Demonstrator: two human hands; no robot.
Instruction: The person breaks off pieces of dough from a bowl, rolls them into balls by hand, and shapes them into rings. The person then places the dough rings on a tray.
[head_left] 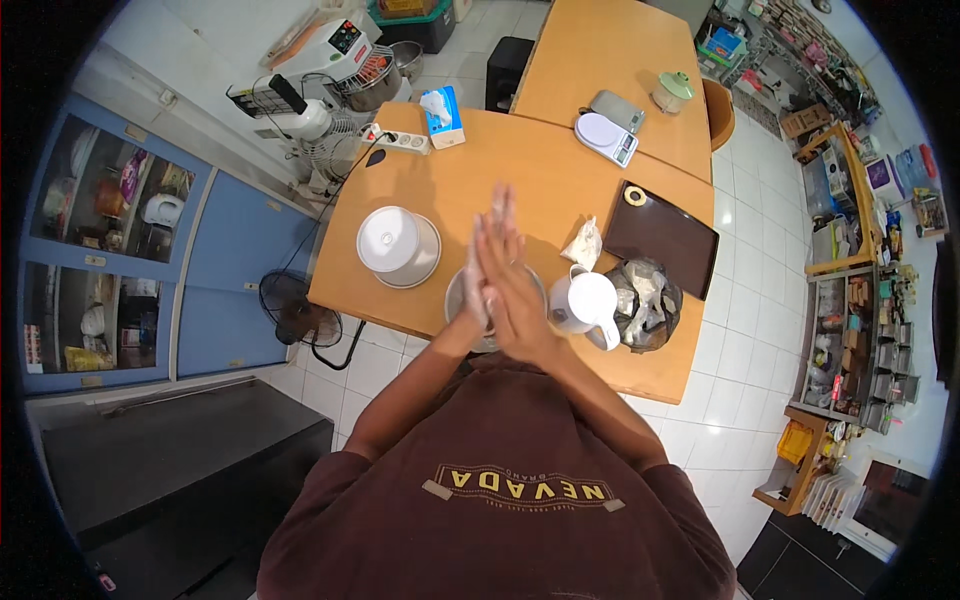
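Observation:
My left hand (477, 278) and my right hand (515, 287) are pressed palm to palm, fingers stretched out and pointing away from me. White powder coats the left hand, and I make out nothing between the palms. Below them stands a round bowl (453, 298), its contents mostly hidden by my hands. Just right of it is a white jug (587, 298) with a lid and handle. To the left, a white lidded tub (398, 243) rests on the wooden table (455, 190). A small clear bag of white powder (583, 243) lies beyond the jug.
Right of the jug sits a dark plastic bag (650, 305) with pale packets, beside a dark tray (665, 240) holding a tape roll (634, 196). Farther back are a kitchen scale (603, 135), a tissue box (443, 118) and a power strip (402, 140). A black fan (298, 305) stands at left.

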